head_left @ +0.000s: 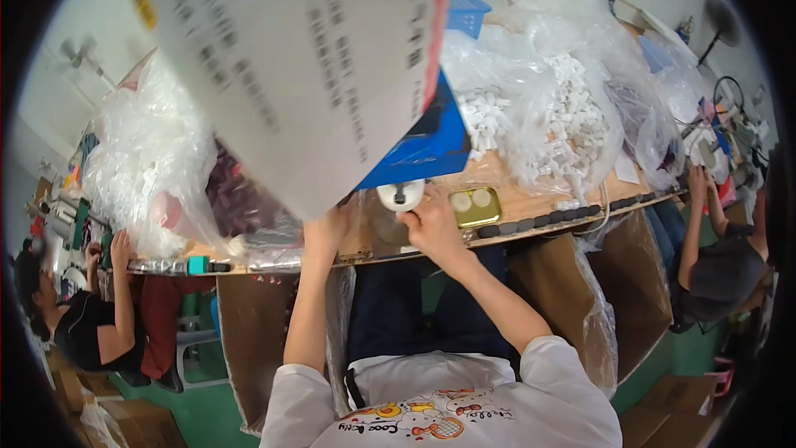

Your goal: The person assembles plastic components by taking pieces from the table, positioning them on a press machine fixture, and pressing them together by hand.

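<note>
A printed white sheet [282,58] hangs large and blurred across the upper middle of the head view. My left hand [326,228] is at the table edge under its lower tip, and its fingers are mostly hidden. Behind the sheet stands a blue machine [431,145], with a white round part [404,197] with a dark slot at its lower front. My right hand [435,222] is curled closed against the right side of that round part; what its fingers hold, if anything, is too small to tell. Right of this hand lies a shallow yellow-green tin [475,207] with pale round pieces.
Clear plastic bags of small white parts [572,108] cover the table's right; another bag [145,149] and dark red pieces [240,187] lie left. Black pieces [539,221] line the front edge. Open cartons [547,282] stand below. Other people [721,270] work at both sides.
</note>
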